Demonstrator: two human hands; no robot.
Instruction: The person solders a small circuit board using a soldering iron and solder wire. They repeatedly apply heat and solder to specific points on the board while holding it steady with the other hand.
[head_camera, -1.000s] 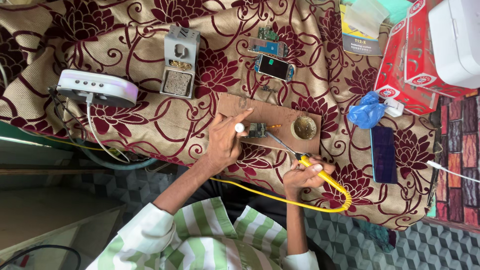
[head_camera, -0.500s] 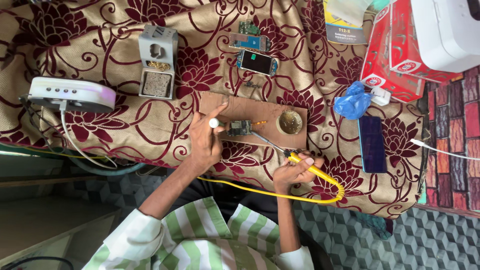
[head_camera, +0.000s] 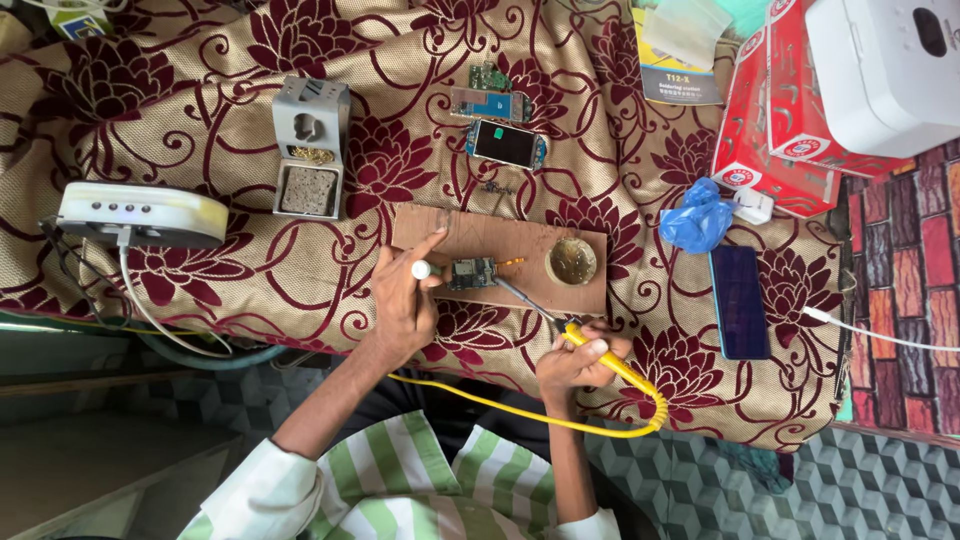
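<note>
Holding the yellow soldering iron (head_camera: 600, 357) in your right hand (head_camera: 572, 362), you touch its tip to the small circuit board (head_camera: 471, 273). Your left hand (head_camera: 403, 300), fingers pinching a white-tipped tool (head_camera: 422, 269), steadies it at 9 o'clock; soldering looks under way, unfinished.

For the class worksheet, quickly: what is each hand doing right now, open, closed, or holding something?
Left hand: closed on a small white-tipped tool beside the circuit board.
Right hand: closed on the yellow soldering iron.

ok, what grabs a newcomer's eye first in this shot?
The yellow-handled soldering iron in the right hand, tip reaching toward the small circuit board on the wooden board mid-table. The left hand holds a white-tipped tool beside that circuit board. Behind them, the maroon-flowered cloth covers the whole table.
</note>
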